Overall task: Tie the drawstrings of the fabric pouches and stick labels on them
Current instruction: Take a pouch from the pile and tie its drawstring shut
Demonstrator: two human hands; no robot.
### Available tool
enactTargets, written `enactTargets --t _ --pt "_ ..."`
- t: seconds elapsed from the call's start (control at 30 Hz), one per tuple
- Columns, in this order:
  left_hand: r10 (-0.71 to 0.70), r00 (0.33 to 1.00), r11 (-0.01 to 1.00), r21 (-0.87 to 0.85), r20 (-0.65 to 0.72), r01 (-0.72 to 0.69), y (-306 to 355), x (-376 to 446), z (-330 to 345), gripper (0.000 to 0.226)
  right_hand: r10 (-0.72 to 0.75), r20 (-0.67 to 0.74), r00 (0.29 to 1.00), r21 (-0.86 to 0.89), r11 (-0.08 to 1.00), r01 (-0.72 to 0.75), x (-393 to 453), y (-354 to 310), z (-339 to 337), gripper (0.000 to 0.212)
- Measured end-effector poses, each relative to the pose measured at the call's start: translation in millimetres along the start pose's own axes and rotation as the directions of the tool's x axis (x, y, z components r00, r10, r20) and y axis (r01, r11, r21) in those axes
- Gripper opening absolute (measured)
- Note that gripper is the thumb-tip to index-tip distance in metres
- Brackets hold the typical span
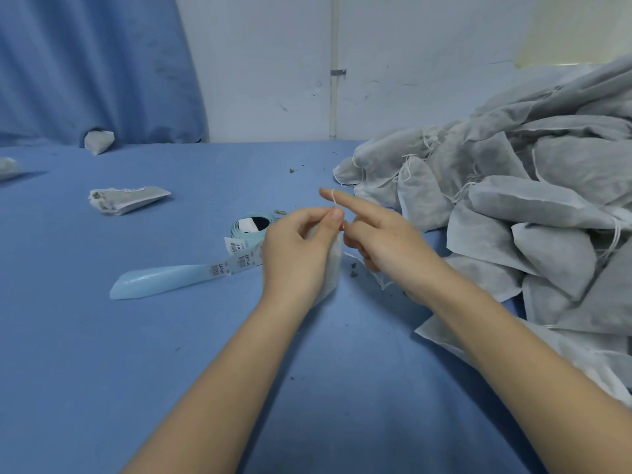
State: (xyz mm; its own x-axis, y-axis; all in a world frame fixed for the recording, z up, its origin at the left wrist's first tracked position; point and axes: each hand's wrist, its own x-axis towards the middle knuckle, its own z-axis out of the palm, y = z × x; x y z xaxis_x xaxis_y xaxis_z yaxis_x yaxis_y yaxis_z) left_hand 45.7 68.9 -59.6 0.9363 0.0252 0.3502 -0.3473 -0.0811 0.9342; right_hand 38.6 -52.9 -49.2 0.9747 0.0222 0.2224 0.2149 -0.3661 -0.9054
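Pale grey fabric pouch stands on the blue cloth-covered table, gripped by the curled left hand. Its thin white drawstring loops over the right hand's outstretched index finger, the other fingers curled. Behind lies a label roll on pale blue backing.

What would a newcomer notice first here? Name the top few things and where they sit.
First, the left hand and right hand at centre, working a white drawstring looped over the right forefinger above a small pouch. Next, the big heap of grey pouches on the right. Then the label roll just left of the hands.
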Motion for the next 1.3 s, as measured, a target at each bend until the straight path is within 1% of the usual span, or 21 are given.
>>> enactTargets --t 0.1,0.2,0.27,0.33,0.37,0.47,0.53,0.57,0.6,0.63,0.67,0.7,0.73,0.8,0.83,0.9,0.97,1.07,1.13,1.23,1.3 --pt "-0.01 1.0 0.999 0.054 0.0 0.01 -1.1 1.1 0.7 0.021 -0.067 -0.017 0.998 -0.097 0.993 0.065 -2.2 1.4 2.7 0.053" --pt "0.023 1.0 0.984 0.176 -0.008 -0.021 -1.9 1.7 2.2 0.026 -0.18 -0.095 0.979 -0.238 0.959 0.153 -3.1 1.3 5.9 0.03" --pt "0.029 0.999 0.981 0.193 -0.019 -0.025 -2.5 1.5 2.7 0.026 -0.236 -0.186 0.954 -0.256 0.949 0.185 -3.9 1.6 7.4 0.019" --pt "0.006 0.999 0.991 0.136 -0.049 0.001 -2.5 2.1 2.5 0.027 -0.255 -0.251 0.934 -0.232 0.952 0.198 -4.4 4.2 8.2 0.029" --pt "-0.022 0.998 0.997 0.067 -0.066 0.027 -2.2 2.6 2.4 0.029 -0.242 -0.259 0.935 -0.209 0.959 0.19 -4.7 5.7 8.3 0.028" --pt "-0.122 0.99 0.984 -0.139 -0.068 0.111 2.4 2.9 -0.2 0.032 -0.114 -0.193 0.975 -0.044 0.993 0.107 -7.1 7.2 4.5 0.014" --pt "-0.124 0.992 0.977 -0.174 -0.011 0.12 6.0 2.2 -5.3 0.032 -0.044 -0.134 0.99 0.066 0.996 0.053 -7.7 7.4 -0.9 0.017" --pt "-0.087 0.996 0.987 -0.137 0.021 0.089 6.8 1.0 -8.5 0.032 -0.026 -0.13 0.991 0.112 0.993 0.04 -7.3 6.7 -3.1 0.017" --pt "-0.014 0.999 0.999 -0.028 0.047 0.015 6.5 -0.2 -11.4 0.031 -0.01 -0.136 0.991 0.147 0.989 0.03 -7.0 5.3 -5.3 0.016" --pt "0.093 0.993 0.985 0.139 0.071 -0.103 5.4 -0.9 -13.0 0.029 0.008 -0.14 0.99 0.166 0.986 0.016 -6.8 3.8 -6.3 0.016" --pt "0.218 0.971 0.922 0.307 0.093 -0.237 3.8 -1.4 -13.8 0.025 0.032 -0.136 0.99 0.18 0.984 -0.007 -6.9 2.5 -6.3 0.015" --pt "0.333 0.937 0.828 0.443 0.102 -0.343 1.8 -1.3 -13.9 0.021 0.058 -0.125 0.991 0.212 0.977 -0.03 -6.6 2.0 -5.7 0.016" --pt "0.412 0.906 0.746 0.535 0.098 -0.397 0.7 -0.8 -13.1 0.019 0.09 -0.11 0.99 0.274 0.96 -0.057 -6.1 1.8 -5.1 0.019" --pt "0.489 0.869 0.656 0.622 0.081 -0.427 -1.0 -0.7 -9.1 0.017 0.15 -0.076 0.986 0.429 0.897 -0.103 -5.8 1.1 -5.6 0.025" --pt "0.507 0.859 0.635 0.644 0.07 -0.427 -1.5 -1.2 -6.6 0.017 0.154 -0.065 0.986 0.455 0.884 -0.108 -6.6 0.4 -6.3 0.026" --pt "0.519 0.853 0.619 0.662 0.059 -0.423 -2.9 -2.2 -3.0 0.016 0.1 -0.083 0.992 0.346 0.936 -0.066 -9.9 0.8 -6.0 0.02" --pt "0.448 0.894 0.682 0.634 0.031 -0.364 -2.0 -4.7 -0.8 0.017 0.073 -0.128 0.989 0.263 0.964 -0.038 -12.1 -0.1 -3.4 0.01" --pt "0.305 0.952 0.816 0.524 -0.034 -0.242 -0.7 -7.3 2.7 0.018 0.162 -0.147 0.976 0.39 0.916 -0.093 -9.1 -0.1 -0.7 0.014" --pt "0.167 0.985 0.881 0.456 -0.045 -0.128 -1.4 -6.1 4.7 0.018 0.256 -0.06 0.965 0.551 0.815 -0.182 -7.6 -1.8 -0.5 0.019" --pt "-0.062 0.996 0.964 0.264 0.068 0.042 -4.7 -3.3 6.6 0.027 0.304 0.183 0.935 0.744 0.578 -0.334 -8.3 -3.3 0.2 0.022" --pt "-0.096 0.985 0.989 0.129 0.141 0.078 -6.1 -5.1 8.7 0.027 0.289 0.282 0.915 0.81 0.44 -0.388 -8.9 -4.3 1.9 0.016"
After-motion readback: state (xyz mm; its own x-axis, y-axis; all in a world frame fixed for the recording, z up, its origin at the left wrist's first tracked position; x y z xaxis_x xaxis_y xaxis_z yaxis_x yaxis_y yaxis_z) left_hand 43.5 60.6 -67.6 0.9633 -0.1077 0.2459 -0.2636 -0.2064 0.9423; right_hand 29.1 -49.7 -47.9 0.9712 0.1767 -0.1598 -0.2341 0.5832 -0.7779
